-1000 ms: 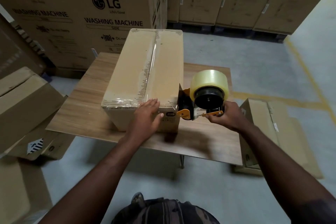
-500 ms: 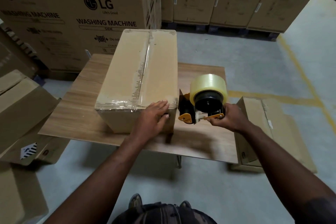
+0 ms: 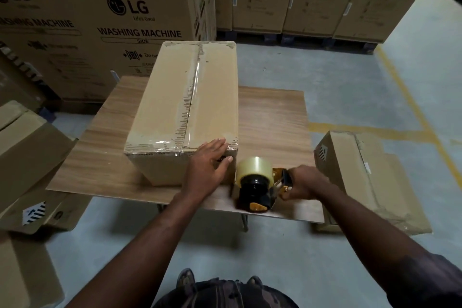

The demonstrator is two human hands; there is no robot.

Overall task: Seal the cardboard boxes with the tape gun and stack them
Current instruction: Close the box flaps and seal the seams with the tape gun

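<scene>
Far left, on the floor: opened cartons (image 3: 30,157) of brown cardboard, flaps loose, lying beside the desk.
Back left and along the rear: tall washing machine cartons (image 3: 100,20) printed with the LG name, standing in a row.
Centre left: a wood-grain desk (image 3: 272,117) with a long cardboard box (image 3: 175,107) on it, its length running away from the person.
Top of the box: the flaps are closed and a strip of clear tape (image 3: 193,97) runs along the middle seam, with more tape across the near edge.
Left grip (image 3: 207,170): the person's left hand, fingers straight and together, pressed flat on the near end of the box at its right corner, fingertips reaching the top edge. It clasps nothing.
Centre right: the tape gun (image 3: 257,182), black with orange parts and a roll of clear tape on top, just beside the box's near right corner, over the desk's front edge. Whether it touches the desk cannot be told.
Right grip (image 3: 303,186): the person's right hand, fingers curled tight round the tape gun's handle.
Right, on the floor: a closed carton (image 3: 362,170) next to the desk, lying on flat cardboard.
Far right: a yellow line (image 3: 410,107) painted on the grey floor.
</scene>
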